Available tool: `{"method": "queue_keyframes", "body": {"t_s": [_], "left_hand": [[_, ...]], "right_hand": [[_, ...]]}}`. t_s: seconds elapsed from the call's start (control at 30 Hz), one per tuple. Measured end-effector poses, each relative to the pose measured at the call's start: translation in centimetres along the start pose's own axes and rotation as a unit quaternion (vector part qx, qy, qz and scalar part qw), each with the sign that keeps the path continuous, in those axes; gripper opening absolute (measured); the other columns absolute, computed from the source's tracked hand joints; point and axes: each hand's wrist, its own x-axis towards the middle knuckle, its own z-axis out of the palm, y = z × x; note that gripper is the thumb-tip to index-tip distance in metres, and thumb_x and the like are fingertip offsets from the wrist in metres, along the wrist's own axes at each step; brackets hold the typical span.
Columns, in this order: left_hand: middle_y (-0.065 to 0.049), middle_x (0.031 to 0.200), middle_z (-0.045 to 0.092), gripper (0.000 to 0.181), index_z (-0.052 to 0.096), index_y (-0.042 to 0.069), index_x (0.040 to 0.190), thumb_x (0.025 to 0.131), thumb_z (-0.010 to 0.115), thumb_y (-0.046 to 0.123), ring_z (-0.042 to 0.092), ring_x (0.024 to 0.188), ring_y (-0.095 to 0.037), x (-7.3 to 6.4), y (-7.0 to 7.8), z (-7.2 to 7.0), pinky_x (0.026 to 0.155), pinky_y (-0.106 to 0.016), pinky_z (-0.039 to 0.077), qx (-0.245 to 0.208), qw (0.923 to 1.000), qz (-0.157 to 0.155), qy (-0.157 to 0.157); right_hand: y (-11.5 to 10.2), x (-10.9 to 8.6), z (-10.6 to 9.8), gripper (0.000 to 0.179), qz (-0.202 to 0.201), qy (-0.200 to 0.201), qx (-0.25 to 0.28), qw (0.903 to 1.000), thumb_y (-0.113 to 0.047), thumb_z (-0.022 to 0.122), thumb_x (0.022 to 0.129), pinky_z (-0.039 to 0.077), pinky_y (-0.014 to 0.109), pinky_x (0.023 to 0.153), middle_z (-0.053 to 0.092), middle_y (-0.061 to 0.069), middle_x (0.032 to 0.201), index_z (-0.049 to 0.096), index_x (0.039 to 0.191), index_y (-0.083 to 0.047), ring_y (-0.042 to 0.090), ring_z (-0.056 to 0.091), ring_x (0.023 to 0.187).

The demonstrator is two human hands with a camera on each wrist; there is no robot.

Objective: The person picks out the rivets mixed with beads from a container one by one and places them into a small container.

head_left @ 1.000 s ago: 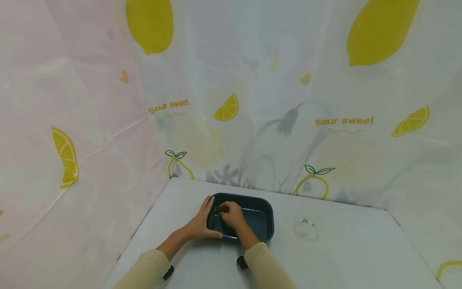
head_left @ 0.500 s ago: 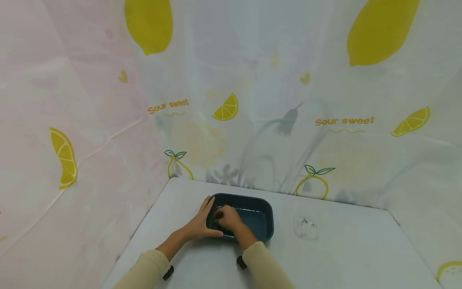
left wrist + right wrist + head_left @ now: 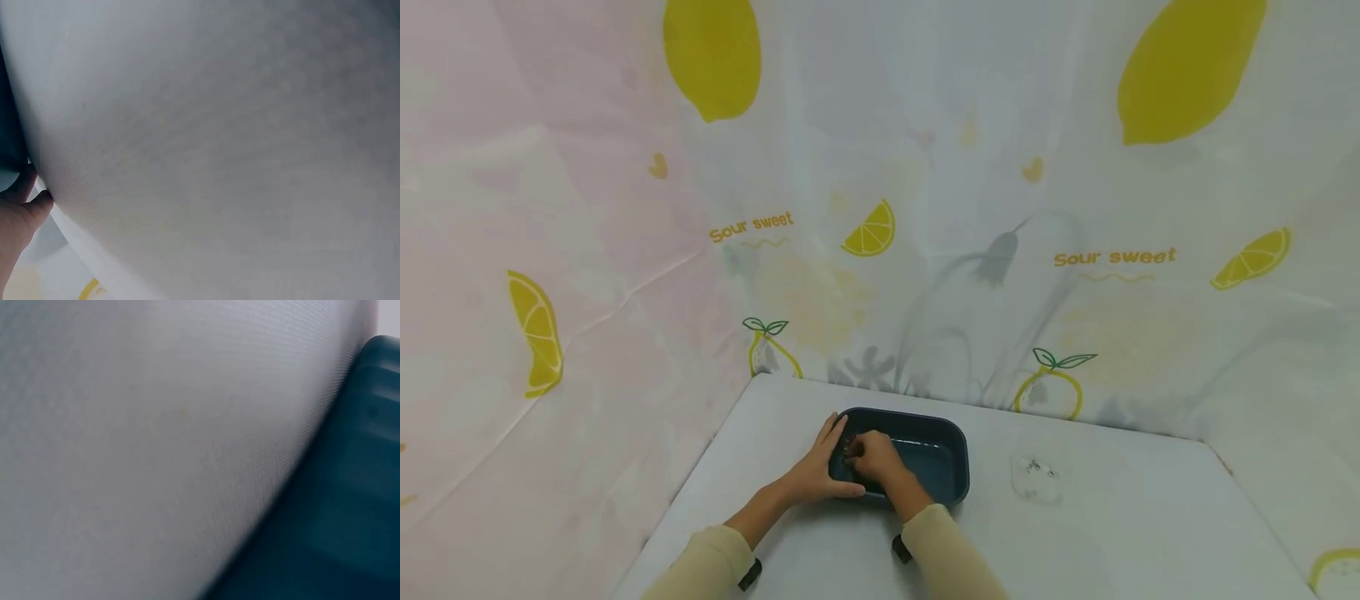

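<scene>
A dark blue rectangular tray [image 3: 936, 467] stands on the white table. My left hand [image 3: 811, 475] lies against its left end, fingers stretched along the left rim and thumb on the near rim. Reaching inside the tray, my right hand [image 3: 878, 458] has curled fingers close to the left wall. Its thumb and forefinger pinch a small dark thing, mostly covered by the hand; I cannot tell what it is. In the left wrist view, fingertips [image 3: 39, 200] show beside the tray's dark side. The right wrist view catches the tray's outer wall [image 3: 331, 506] but no hand.
A small clear plastic dish [image 3: 1036, 482] with several tiny shiny pieces sits right of the tray on the table [image 3: 1120, 525]. Behind the table hangs a lemon-printed cloth [image 3: 925, 200]. Black wrist devices [image 3: 902, 548] show below both sleeves.
My right hand has shifted slightly left and toward me inside the tray, covering the small shiny dark thing seen earlier at its fingertips. The left hand stays in place on the tray.
</scene>
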Motion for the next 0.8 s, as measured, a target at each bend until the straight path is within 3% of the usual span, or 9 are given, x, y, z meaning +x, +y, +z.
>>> {"method": "queue_keyframes", "body": {"t_s": [0.37, 0.8], "left_hand": [[-0.017, 0.166, -0.006, 0.115, 0.007, 0.018, 0.161, 0.078, 0.082, 0.045, 0.01, 0.152, -0.042, 0.19, 0.24, 0.54, 0.111, -0.064, 0.03, -0.006, 1.0, -0.002, -0.001], [-0.017, 0.166, -0.007, 0.117, 0.005, 0.018, 0.161, 0.078, 0.082, 0.048, 0.009, 0.151, -0.044, 0.23, -0.5, 0.39, 0.111, -0.065, 0.03, 0.004, 1.0, -0.006, 0.003]], "right_hand": [[0.56, -0.36, -0.14, 0.013, 0.027, 0.04, 0.005, 0.9988, -0.009, 0.079, 0.082, 0.051, 0.033, 0.063, 0.066, 0.003, 0.075, 0.07, 0.073, -0.006, 0.017, 0.061, 0.07], [0.15, -0.51, -0.33, 0.006, 0.011, 0.07, 0.048, 0.9964, -0.012, 0.075, 0.087, 0.053, 0.03, 0.068, 0.071, 0.003, 0.085, 0.073, 0.083, -0.007, 0.017, 0.065, 0.079]]}}
